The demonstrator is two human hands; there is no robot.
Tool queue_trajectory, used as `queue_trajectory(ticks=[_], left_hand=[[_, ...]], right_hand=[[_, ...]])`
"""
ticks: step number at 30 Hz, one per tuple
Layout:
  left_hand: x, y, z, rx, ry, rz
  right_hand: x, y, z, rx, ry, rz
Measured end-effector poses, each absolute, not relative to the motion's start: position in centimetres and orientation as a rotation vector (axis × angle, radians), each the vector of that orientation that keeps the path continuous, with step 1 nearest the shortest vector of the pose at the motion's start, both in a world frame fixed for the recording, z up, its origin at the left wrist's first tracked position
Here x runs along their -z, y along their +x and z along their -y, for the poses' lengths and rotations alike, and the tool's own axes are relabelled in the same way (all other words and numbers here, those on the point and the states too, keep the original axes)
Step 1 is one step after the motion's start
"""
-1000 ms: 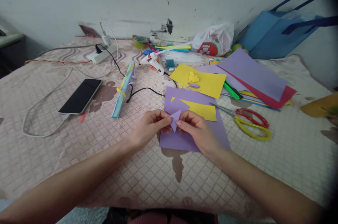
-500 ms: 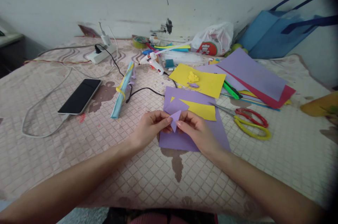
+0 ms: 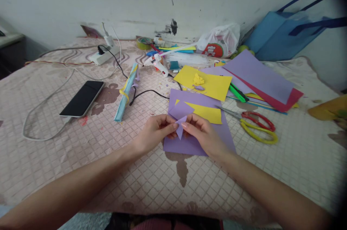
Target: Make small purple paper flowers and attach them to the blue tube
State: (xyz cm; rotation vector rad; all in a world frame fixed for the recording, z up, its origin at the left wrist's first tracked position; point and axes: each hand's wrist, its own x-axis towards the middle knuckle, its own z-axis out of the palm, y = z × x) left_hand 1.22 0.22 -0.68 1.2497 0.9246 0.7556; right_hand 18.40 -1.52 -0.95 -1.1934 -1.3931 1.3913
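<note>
A small folded piece of purple paper (image 3: 180, 128) is pinched between my two hands, its pointed corner facing down toward me. My left hand (image 3: 159, 130) grips its left side with thumb and fingers. On the other side, my right hand (image 3: 199, 130) holds it the same way; the fingertips behind the paper are partly hidden. Beneath the hands lies a larger purple sheet (image 3: 189, 147), with a yellow strip (image 3: 210, 113) and a smaller purple piece (image 3: 183, 110) on it. Scissors (image 3: 255, 125) with red and yellow handles rest just right of the sheet.
A glue gun (image 3: 157, 64), a yellow sheet (image 3: 214, 81) with paper bits and a green cutter (image 3: 238, 92) lie farther back. To the left are a phone (image 3: 82, 99), a rolled blue paper (image 3: 126, 94) and a power strip (image 3: 104, 55). A blue bag (image 3: 279, 34) stands back right.
The folded purple paper has shifted slightly right and down and turned a little in my fingers. Both hands still pinch it; everything else lies as before.
</note>
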Motion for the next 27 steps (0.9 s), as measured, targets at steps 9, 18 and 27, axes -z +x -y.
queue_trajectory(ticks=[9,18,27], left_hand=[[0.8,1.3,-0.2,-0.777,1.212,-0.928],[0.9,1.2,-0.3,-0.788,1.161,-0.925],[0.8,1.2,-0.4,-0.806,1.220,-0.896]], right_hand=[[1.4,18.5,1.4,-1.371,-1.198,1.393],[1.7,18.3,1.5,-1.365,-1.161,1.334],[2.2,18.3,1.5,-1.314,-1.163,1.311]])
